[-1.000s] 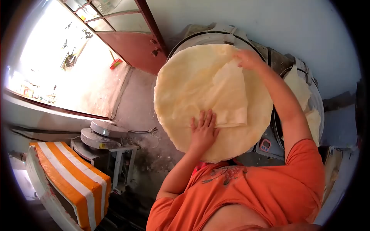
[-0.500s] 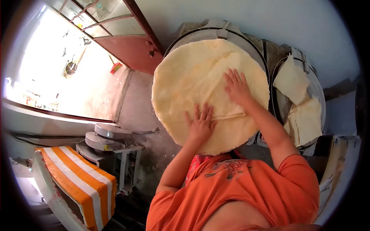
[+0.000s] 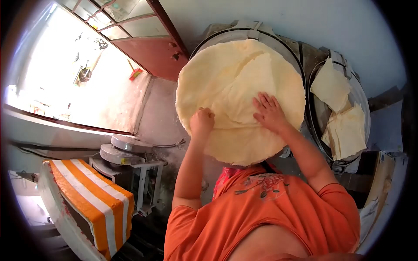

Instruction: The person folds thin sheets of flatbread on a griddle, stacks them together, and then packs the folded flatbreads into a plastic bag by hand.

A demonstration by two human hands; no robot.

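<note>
A large, round, pale yellow flatbread [image 3: 235, 65], thin as a pancake, lies spread over a round griddle-like base [image 3: 278, 41]. A crease runs across its lower part, and a folded layer shows near the middle. On the flatbread's left side, my left hand [image 3: 202, 122] is closed, knuckles up, with its fingers curled at the crease; the fingertips are partly hidden. My right hand [image 3: 270, 114] rests flat with fingers stretched out on the right of the same flatbread.
At the right, a second round base [image 3: 317, 122] bears folded flatbread pieces [image 3: 346, 130]. An orange-and-white striped box [image 3: 93, 200] stands lower left, beside a metal-framed machine [image 3: 126, 152]. A red door [image 3: 152, 52] stands ajar at upper left, with a broom [image 3: 135, 74] beyond it.
My left hand has moved left and up, going from spread flat to closed. My right hand has slid slightly down, still flat. The flatbread's folded layer has shifted.
</note>
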